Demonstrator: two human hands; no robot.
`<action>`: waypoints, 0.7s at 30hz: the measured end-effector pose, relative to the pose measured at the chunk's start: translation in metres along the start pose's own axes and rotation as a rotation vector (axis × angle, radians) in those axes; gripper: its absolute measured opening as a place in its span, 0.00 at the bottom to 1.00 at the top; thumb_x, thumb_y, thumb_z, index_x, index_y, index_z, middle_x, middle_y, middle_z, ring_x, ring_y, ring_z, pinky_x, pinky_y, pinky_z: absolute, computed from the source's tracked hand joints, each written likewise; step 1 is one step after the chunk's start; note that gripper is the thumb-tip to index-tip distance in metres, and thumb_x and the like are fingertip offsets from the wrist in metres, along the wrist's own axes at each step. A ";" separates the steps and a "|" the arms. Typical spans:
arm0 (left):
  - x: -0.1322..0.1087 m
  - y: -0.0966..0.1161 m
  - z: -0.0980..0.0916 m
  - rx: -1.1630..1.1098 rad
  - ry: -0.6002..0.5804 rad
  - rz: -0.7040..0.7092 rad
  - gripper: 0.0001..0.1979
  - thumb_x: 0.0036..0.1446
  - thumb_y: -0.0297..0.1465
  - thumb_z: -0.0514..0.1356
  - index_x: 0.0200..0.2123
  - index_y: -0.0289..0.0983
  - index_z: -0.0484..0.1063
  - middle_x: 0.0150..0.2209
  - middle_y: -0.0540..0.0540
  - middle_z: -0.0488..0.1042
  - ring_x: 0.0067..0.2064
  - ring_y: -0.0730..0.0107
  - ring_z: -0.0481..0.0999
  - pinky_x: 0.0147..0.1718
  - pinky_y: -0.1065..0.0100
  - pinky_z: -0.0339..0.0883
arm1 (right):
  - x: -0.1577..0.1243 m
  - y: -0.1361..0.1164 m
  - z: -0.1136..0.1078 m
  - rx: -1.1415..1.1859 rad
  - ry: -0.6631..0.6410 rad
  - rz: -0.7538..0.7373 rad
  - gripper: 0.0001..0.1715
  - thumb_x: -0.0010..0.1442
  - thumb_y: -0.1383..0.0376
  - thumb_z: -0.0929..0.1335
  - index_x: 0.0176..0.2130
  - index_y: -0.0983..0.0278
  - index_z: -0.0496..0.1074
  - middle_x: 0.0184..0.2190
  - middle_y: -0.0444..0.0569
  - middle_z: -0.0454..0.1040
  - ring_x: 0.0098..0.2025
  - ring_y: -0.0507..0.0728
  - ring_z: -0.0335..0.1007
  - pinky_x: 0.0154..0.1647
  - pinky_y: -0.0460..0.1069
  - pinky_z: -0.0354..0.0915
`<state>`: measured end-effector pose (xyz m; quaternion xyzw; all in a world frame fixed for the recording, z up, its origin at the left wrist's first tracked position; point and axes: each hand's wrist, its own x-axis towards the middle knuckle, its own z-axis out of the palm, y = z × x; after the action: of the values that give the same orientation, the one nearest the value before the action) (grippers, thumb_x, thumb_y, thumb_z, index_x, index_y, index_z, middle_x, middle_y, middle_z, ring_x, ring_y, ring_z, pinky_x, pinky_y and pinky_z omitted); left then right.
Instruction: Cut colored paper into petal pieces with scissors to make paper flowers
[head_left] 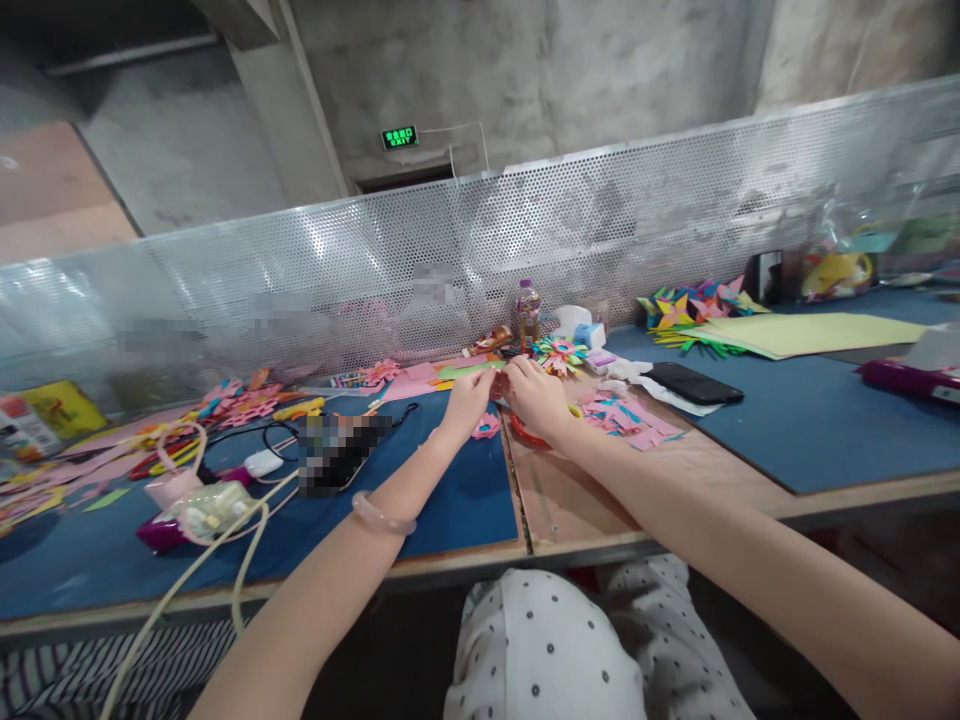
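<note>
My left hand (468, 396) and my right hand (535, 395) meet over the middle of the table, fingertips pinched close together. Whatever lies between them is too small and too hidden to name. Just below my fingers a pink paper ring or flower (486, 427) rests on the blue mat. Red scissor-like handles (526, 432) show partly under my right hand. To the right of that hand lies a pile of pink and blue paper strips (630, 418). Behind it sits a multicoloured paper flower (560, 353). Pink paper sheets (411, 382) lie beyond my left hand.
A drink bottle (528, 312) stands at the back, before a perforated metal screen (555, 225). On the right are a black phone (694, 384) and pale yellow sheets (810, 334). Leftward lie a blurred dark object (349, 455), a pink handled item (176, 485) and trailing cables (251, 540).
</note>
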<state>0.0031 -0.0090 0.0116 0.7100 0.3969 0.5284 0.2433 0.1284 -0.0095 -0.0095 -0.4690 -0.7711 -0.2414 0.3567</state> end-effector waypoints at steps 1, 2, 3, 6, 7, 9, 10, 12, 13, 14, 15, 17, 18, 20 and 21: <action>0.000 -0.001 0.000 -0.031 -0.004 -0.011 0.15 0.53 0.34 0.49 0.24 0.32 0.70 0.26 0.46 0.72 0.29 0.68 0.70 0.30 0.68 0.65 | 0.000 0.000 0.000 0.001 -0.015 0.010 0.10 0.60 0.67 0.58 0.38 0.66 0.65 0.39 0.52 0.66 0.41 0.56 0.60 0.28 0.47 0.53; 0.000 -0.001 0.001 -0.054 -0.008 -0.021 0.15 0.53 0.34 0.49 0.25 0.31 0.70 0.26 0.46 0.73 0.30 0.68 0.70 0.31 0.68 0.66 | 0.000 -0.001 0.000 0.002 -0.026 0.016 0.10 0.60 0.67 0.57 0.39 0.66 0.65 0.40 0.52 0.66 0.41 0.56 0.60 0.27 0.47 0.53; 0.000 -0.002 0.001 -0.067 -0.011 -0.029 0.14 0.53 0.34 0.50 0.25 0.31 0.70 0.27 0.46 0.73 0.30 0.68 0.70 0.31 0.68 0.66 | 0.000 -0.001 0.000 0.005 -0.031 0.022 0.11 0.61 0.67 0.57 0.39 0.66 0.65 0.40 0.52 0.66 0.41 0.56 0.61 0.26 0.47 0.52; 0.000 -0.002 0.001 -0.067 -0.023 -0.027 0.14 0.53 0.34 0.50 0.25 0.31 0.70 0.27 0.46 0.73 0.30 0.68 0.70 0.31 0.68 0.66 | 0.000 0.000 0.003 0.022 -0.003 0.032 0.12 0.61 0.66 0.56 0.39 0.66 0.65 0.40 0.53 0.66 0.41 0.55 0.62 0.26 0.47 0.52; 0.000 -0.002 0.001 -0.060 -0.026 -0.018 0.14 0.53 0.34 0.50 0.24 0.31 0.70 0.26 0.46 0.72 0.30 0.68 0.70 0.31 0.68 0.65 | 0.000 0.000 0.004 0.030 0.011 0.034 0.12 0.62 0.66 0.56 0.39 0.66 0.65 0.40 0.53 0.66 0.41 0.55 0.62 0.27 0.47 0.51; 0.000 -0.003 0.001 -0.045 -0.027 -0.002 0.14 0.53 0.34 0.49 0.24 0.31 0.69 0.26 0.46 0.72 0.30 0.69 0.70 0.30 0.69 0.65 | 0.001 0.001 0.006 0.044 0.024 0.036 0.12 0.61 0.66 0.56 0.39 0.66 0.65 0.39 0.53 0.66 0.41 0.55 0.62 0.27 0.47 0.51; 0.000 -0.004 0.001 -0.037 -0.028 0.003 0.14 0.53 0.34 0.49 0.24 0.32 0.69 0.26 0.46 0.71 0.30 0.69 0.69 0.30 0.69 0.65 | 0.001 0.001 0.006 0.051 0.024 0.036 0.12 0.61 0.66 0.56 0.39 0.66 0.65 0.39 0.53 0.67 0.41 0.55 0.61 0.27 0.47 0.51; 0.001 -0.005 0.000 0.003 -0.027 0.019 0.15 0.54 0.34 0.49 0.24 0.32 0.69 0.26 0.47 0.71 0.29 0.70 0.69 0.29 0.70 0.64 | 0.001 0.002 0.007 0.069 0.021 0.043 0.11 0.61 0.65 0.57 0.38 0.66 0.65 0.38 0.53 0.67 0.41 0.56 0.61 0.27 0.47 0.51; 0.001 -0.006 -0.001 0.042 -0.027 0.035 0.15 0.54 0.33 0.48 0.24 0.32 0.69 0.26 0.47 0.71 0.29 0.70 0.69 0.29 0.70 0.63 | 0.002 0.002 0.007 0.076 0.019 0.046 0.11 0.60 0.65 0.57 0.38 0.66 0.65 0.38 0.52 0.67 0.41 0.56 0.61 0.27 0.47 0.52; 0.002 -0.007 -0.002 0.084 -0.029 0.053 0.15 0.54 0.33 0.48 0.23 0.33 0.69 0.25 0.47 0.71 0.29 0.70 0.68 0.29 0.71 0.63 | 0.002 0.002 0.006 0.081 0.015 0.046 0.10 0.60 0.65 0.58 0.38 0.66 0.65 0.38 0.52 0.66 0.41 0.56 0.61 0.27 0.47 0.52; 0.002 -0.007 -0.003 0.126 -0.029 0.071 0.14 0.54 0.33 0.48 0.23 0.33 0.68 0.25 0.48 0.71 0.28 0.71 0.68 0.29 0.71 0.62 | 0.002 0.001 0.006 0.086 0.010 0.045 0.10 0.60 0.65 0.58 0.38 0.66 0.65 0.38 0.52 0.66 0.41 0.56 0.61 0.27 0.47 0.52; 0.004 -0.008 -0.004 0.197 -0.024 0.102 0.14 0.54 0.32 0.48 0.22 0.33 0.68 0.24 0.48 0.70 0.27 0.71 0.67 0.28 0.71 0.61 | 0.002 0.001 0.004 0.092 -0.005 0.041 0.09 0.59 0.65 0.59 0.38 0.66 0.64 0.38 0.52 0.66 0.41 0.56 0.61 0.28 0.47 0.53; 0.004 -0.007 -0.005 0.225 -0.019 0.114 0.14 0.54 0.31 0.48 0.21 0.33 0.67 0.23 0.48 0.70 0.27 0.72 0.66 0.27 0.71 0.60 | 0.002 0.001 0.003 0.095 -0.016 0.038 0.09 0.59 0.65 0.59 0.38 0.66 0.64 0.38 0.52 0.66 0.42 0.56 0.61 0.28 0.47 0.54; 0.004 -0.007 -0.006 0.275 -0.006 0.137 0.14 0.54 0.31 0.49 0.20 0.34 0.67 0.22 0.49 0.69 0.26 0.72 0.65 0.26 0.72 0.59 | 0.003 0.001 0.001 0.104 -0.036 0.033 0.10 0.59 0.65 0.58 0.39 0.66 0.64 0.39 0.53 0.66 0.42 0.56 0.61 0.28 0.46 0.54; 0.004 -0.006 -0.007 0.295 -0.002 0.149 0.13 0.54 0.31 0.49 0.20 0.34 0.66 0.21 0.49 0.68 0.26 0.72 0.65 0.26 0.72 0.58 | 0.003 0.001 0.001 0.109 -0.043 0.030 0.10 0.59 0.65 0.58 0.39 0.66 0.64 0.38 0.54 0.66 0.42 0.57 0.60 0.28 0.46 0.55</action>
<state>-0.0043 -0.0029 0.0116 0.7659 0.4161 0.4805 0.0971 0.1280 -0.0073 -0.0077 -0.4652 -0.7836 -0.1835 0.3687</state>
